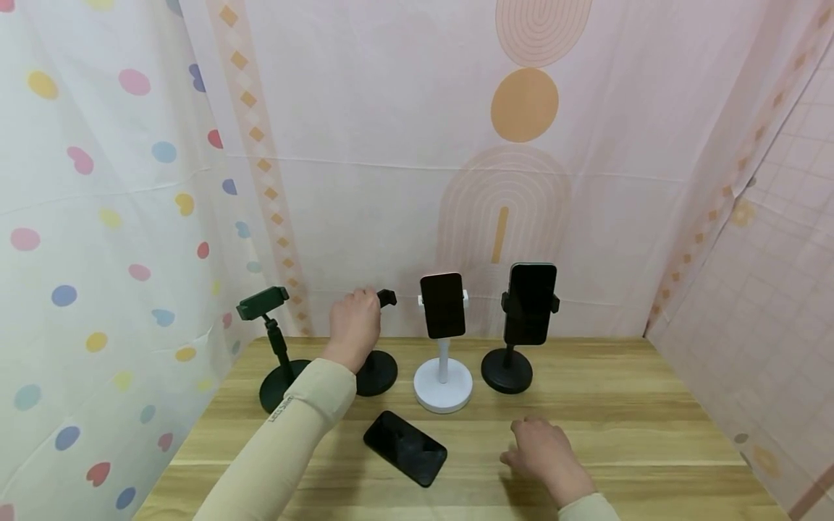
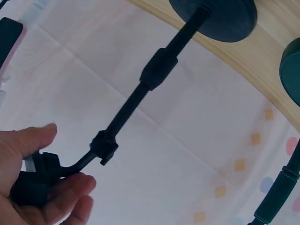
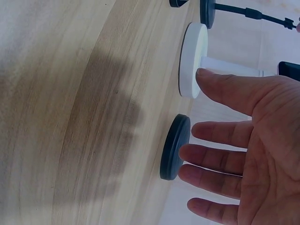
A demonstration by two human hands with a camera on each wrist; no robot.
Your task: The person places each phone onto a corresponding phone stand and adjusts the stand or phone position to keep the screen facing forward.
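Note:
My left hand (image 1: 355, 325) holds the clamp head of a black phone stand (image 1: 378, 374), whose round base rests on the table. In the left wrist view the fingers curl round the clamp (image 2: 33, 188), with the thumb on the opposite side; the stand's thin neck and pole run up to its base. No phone shows in that clamp. My right hand (image 1: 544, 456) hovers over the table, empty, its fingers spread loosely in the right wrist view. Between the hands a black smartphone (image 1: 405, 449) lies screen up at a slant.
Right of the held stand are a white phone stand (image 1: 443, 391) carrying a phone (image 1: 443, 305) and another black stand (image 1: 507, 376) carrying a larger phone (image 1: 531, 304). A dark green stand (image 1: 276, 340) is left of my forearm. Patterned curtains (image 1: 365, 181) hang behind the wooden table (image 1: 625, 412).

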